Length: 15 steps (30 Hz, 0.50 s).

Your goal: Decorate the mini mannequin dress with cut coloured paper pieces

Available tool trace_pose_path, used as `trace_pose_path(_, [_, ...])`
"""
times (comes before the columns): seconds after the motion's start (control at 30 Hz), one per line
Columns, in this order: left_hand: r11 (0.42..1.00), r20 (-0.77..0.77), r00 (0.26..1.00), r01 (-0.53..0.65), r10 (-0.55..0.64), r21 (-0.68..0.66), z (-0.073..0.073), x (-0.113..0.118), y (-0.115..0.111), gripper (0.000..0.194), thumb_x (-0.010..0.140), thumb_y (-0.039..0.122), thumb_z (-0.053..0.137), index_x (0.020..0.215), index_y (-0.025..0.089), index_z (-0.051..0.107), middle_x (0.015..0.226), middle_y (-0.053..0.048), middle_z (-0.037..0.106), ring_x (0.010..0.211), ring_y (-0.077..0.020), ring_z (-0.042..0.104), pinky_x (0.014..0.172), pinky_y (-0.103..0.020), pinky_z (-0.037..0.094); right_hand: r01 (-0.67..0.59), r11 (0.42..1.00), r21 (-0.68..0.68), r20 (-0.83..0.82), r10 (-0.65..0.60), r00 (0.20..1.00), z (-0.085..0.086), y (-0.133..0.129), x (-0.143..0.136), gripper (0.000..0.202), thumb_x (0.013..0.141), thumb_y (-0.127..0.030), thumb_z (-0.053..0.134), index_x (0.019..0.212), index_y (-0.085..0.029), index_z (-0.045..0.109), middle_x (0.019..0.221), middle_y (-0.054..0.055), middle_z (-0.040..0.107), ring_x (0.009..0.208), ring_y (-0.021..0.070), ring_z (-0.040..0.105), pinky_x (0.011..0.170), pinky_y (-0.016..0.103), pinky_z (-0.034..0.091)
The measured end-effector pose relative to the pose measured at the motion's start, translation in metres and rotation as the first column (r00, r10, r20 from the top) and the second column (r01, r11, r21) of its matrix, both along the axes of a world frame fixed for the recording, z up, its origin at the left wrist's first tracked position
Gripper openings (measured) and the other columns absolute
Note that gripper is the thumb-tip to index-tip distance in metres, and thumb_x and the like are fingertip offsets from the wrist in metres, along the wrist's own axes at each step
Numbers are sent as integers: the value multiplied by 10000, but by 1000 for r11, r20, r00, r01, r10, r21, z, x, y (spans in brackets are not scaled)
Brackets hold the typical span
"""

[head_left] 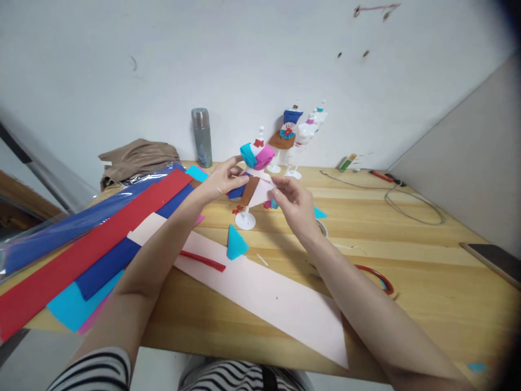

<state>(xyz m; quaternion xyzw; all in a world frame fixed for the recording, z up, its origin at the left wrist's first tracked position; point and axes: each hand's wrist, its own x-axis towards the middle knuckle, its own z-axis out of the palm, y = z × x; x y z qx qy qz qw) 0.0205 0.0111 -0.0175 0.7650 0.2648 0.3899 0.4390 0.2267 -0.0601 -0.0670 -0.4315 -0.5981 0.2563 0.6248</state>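
Note:
A small white dress form (245, 219) stands upright on its round base, with a turquoise and magenta top (257, 156) and a skirt of blue, brown and pale pink pieces. My left hand (224, 178) is at its left side, the thumb on the blue piece at the waist. On the other side my right hand (292, 202) pinches the edge of the pale pink skirt piece (262, 191) between thumb and fingers. A turquoise paper triangle (236, 243) lies in front of the base, at the edge of a long pale pink strip (277, 296).
Red paper (101, 239), blue and turquoise sheets lie at the left. Behind stand a grey flask (202, 138) and more dress forms (288, 133). Red-handled scissors (376, 276), a cable (407, 209) and a phone (494, 262) are at the right.

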Motion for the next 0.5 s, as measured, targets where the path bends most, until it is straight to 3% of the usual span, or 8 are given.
trace_pose_path(0.17, [999, 1, 999, 38, -38, -9, 8, -9, 1, 601, 746, 398, 751, 1272, 137, 619, 952, -58, 696, 894, -190, 659, 815, -304, 507, 14, 1000, 18, -6, -14, 1000, 0, 4, 2, 322, 779, -405, 699, 1050, -235, 661, 1053, 71, 728, 891, 233, 698, 866, 462, 567])
trace_pose_path(0.27, [991, 43, 990, -134, 134, 3, 15, -12, -1, 433, 716, 398, 778, 1065, 155, 698, 1010, -84, 730, 980, -228, 674, 902, -348, 507, 155, 982, 109, 43, -160, 986, 7, 0, 4, 276, 805, -369, 666, 1047, -236, 660, 1059, 71, 730, 928, 231, 687, 874, 451, 553])
trace_pose_path(0.37, [914, 132, 913, -398, 387, 75, 26, -9, -16, 190, 774, 368, 723, 862, 202, 692, 840, -44, 723, 854, -199, 668, 813, -346, 507, 296, 914, 277, 73, -327, 942, 20, -16, -1, 148, 859, -303, 619, 981, -234, 664, 967, 50, 725, 862, 204, 669, 819, 402, 543])
trace_pose_path(0.43, [862, 157, 878, -476, 452, 175, 34, -3, -36, 169, 843, 352, 638, 761, 206, 661, 701, -16, 662, 690, -157, 609, 694, -323, 476, 227, 916, 332, 104, -275, 956, 31, -32, -9, 100, 888, -268, 606, 966, -237, 662, 911, 33, 718, 813, 189, 667, 753, 365, 543])
trace_pose_path(0.5, [845, 123, 886, -464, 447, 267, 39, 7, -59, 240, 850, 332, 594, 653, 195, 600, 607, 3, 578, 590, -129, 517, 591, -297, 405, 113, 922, 372, 154, -181, 971, 40, -49, -18, 118, 892, -225, 618, 999, -248, 660, 903, 23, 719, 775, 178, 669, 694, 340, 543])
